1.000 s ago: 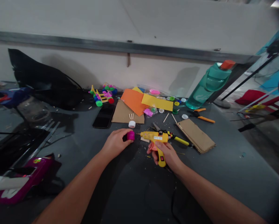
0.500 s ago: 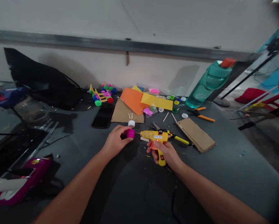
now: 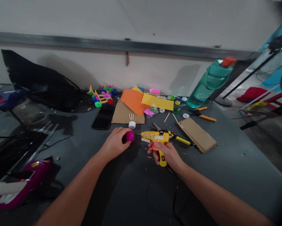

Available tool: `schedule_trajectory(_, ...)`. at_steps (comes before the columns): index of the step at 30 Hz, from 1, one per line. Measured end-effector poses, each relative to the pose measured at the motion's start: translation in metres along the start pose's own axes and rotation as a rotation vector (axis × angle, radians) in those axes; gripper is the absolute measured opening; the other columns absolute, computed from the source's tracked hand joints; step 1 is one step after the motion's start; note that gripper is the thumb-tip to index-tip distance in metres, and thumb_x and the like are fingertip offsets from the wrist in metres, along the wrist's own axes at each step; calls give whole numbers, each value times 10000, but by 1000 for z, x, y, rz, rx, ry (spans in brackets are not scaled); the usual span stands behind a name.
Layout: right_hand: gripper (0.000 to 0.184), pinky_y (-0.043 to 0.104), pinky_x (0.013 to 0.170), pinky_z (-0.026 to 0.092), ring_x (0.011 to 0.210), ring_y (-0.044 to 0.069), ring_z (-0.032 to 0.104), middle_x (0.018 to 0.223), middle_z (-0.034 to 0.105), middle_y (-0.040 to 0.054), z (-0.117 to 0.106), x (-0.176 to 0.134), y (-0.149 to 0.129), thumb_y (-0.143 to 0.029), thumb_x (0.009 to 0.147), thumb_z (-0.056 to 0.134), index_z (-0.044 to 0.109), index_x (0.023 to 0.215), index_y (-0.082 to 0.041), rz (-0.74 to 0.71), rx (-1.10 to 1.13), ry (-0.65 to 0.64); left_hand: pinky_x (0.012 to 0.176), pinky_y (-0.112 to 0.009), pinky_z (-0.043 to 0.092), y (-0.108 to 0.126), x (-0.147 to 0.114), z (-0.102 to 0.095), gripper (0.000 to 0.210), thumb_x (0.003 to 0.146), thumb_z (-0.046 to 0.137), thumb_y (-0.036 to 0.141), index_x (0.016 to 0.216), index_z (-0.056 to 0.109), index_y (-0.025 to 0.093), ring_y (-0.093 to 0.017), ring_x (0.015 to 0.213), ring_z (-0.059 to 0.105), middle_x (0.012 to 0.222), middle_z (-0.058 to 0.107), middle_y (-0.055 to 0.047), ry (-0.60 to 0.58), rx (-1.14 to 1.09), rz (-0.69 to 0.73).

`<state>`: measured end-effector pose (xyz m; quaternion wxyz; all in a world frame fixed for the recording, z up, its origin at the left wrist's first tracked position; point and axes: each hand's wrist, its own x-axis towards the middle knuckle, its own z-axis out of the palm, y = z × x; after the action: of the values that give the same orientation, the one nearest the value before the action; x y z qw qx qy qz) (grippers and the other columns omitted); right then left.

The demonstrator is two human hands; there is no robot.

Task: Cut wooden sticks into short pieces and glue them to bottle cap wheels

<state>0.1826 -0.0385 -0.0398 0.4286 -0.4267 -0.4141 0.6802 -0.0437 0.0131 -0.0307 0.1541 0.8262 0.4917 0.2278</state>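
Note:
My left hand point(image 3: 115, 142) pinches a magenta bottle cap point(image 3: 130, 136) between thumb and fingers. Wrapped round the handle of a yellow hot glue gun point(image 3: 155, 136) is my right hand point(image 3: 167, 153), with fingers at its orange trigger. The gun's nozzle points left at the cap, with a small gap between them. Just behind the cap stands a white bottle cap point(image 3: 132, 125). Short wooden sticks point(image 3: 131, 117) lie on a piece of cardboard point(image 3: 119, 113) beyond it. Cutters with yellow-and-black handles point(image 3: 182, 139) lie behind the glue gun, partly hidden by it.
A phone point(image 3: 103, 117) lies left of the cardboard, near a colourful toy of caps and sticks point(image 3: 101, 97). Orange paper point(image 3: 133, 100) and yellow paper point(image 3: 157, 101) lie at the back. A teal bottle point(image 3: 208, 83), orange-handled pliers point(image 3: 205, 117) and stacked cardboard point(image 3: 198, 135) are on the right.
My left hand has turned the magenta cap and drawn it slightly left, away from the nozzle. The glue gun stays almost where it was in my right hand.

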Motion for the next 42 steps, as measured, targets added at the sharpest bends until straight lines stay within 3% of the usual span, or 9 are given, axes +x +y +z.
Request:
schedule_trajectory(7, 350, 188, 341, 385, 363, 58, 457, 676, 643, 40, 3, 0, -5, -479, 770, 542, 595, 787, -133, 42, -7, -5, 861, -368, 408, -1, -1, -3, 346, 766, 571, 264, 1108, 546, 213, -223, 983, 516, 1040, 591, -59, -22, 21, 34)
schedule_trajectory(15, 352, 186, 339, 382, 362, 60, 458, 664, 635, 36, 2, -1, -6, -487, 764, 541, 582, 757, -137, 68, -17, -25, 795, -342, 444, -3, -1, 1, 343, 750, 604, 385, 1056, 574, 233, -206, 892, 563, 962, 617, -37, -27, -65, -100)
schedule_trajectory(21, 349, 185, 341, 375, 363, 59, 462, 669, 633, 37, 2, 0, -5, -480, 775, 530, 590, 772, -136, 64, -21, -30, 852, -364, 423, -1, 0, 0, 320, 734, 630, 371, 1013, 593, 220, -228, 977, 531, 1002, 619, -51, 20, -32, -29)
schedule_trajectory(32, 366, 183, 340, 370, 355, 59, 463, 671, 640, 36, 2, -1, -6, -496, 771, 526, 590, 772, -136, 71, -51, -19, 849, -372, 414, 3, 0, 2, 290, 776, 591, 345, 1041, 572, 228, -221, 957, 509, 994, 606, -48, 12, 25, 53)
schedule_trajectory(42, 357, 179, 340, 378, 371, 60, 465, 688, 644, 43, 3, -1, -5, -489, 777, 530, 592, 779, -138, 71, -25, -11, 873, -383, 413, 1, 0, 8, 315, 775, 595, 327, 1073, 559, 229, -221, 980, 511, 1037, 601, -52, 14, -26, 41)
